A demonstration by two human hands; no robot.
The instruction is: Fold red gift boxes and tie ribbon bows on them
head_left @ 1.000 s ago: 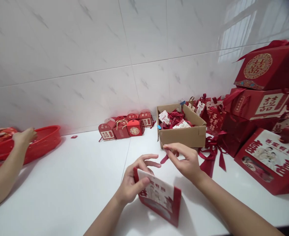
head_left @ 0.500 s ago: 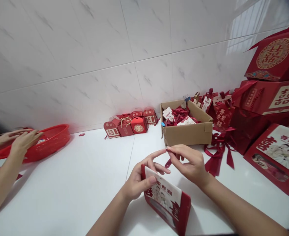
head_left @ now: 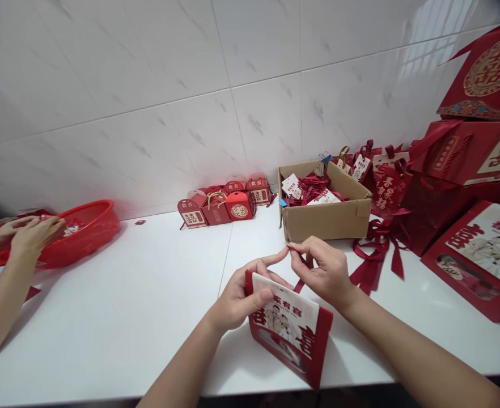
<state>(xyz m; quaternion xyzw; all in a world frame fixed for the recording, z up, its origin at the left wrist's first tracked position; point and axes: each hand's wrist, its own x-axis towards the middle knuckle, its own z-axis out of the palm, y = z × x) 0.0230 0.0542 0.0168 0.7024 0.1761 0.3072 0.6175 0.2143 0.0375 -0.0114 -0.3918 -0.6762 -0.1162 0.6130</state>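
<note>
A red and white gift box (head_left: 290,328) with a printed couple and an oval window stands tilted near the table's front edge. My left hand (head_left: 245,294) grips its upper left part, thumb on the white front and fingers behind; the index finger stretches toward my other hand. Above the box's top edge, my right hand (head_left: 322,269) pinches a dark red ribbon (head_left: 299,285) between thumb and fingertips. The ribbon's lower part runs behind the box, where its end is hidden.
Behind my hands stands a cardboard box (head_left: 326,221) of ribbons and tags. Small red boxes (head_left: 220,207) line the wall. Larger gift boxes (head_left: 479,255) are stacked right, near loose ribbons (head_left: 375,260). At left, another person's hands (head_left: 33,235) work over a red plastic basket (head_left: 84,238).
The view has shifted slightly, showing the table's front edge. My right fingers have curled closer around the ribbon, near my left index fingertip. The left hand keeps its hold on the box.
</note>
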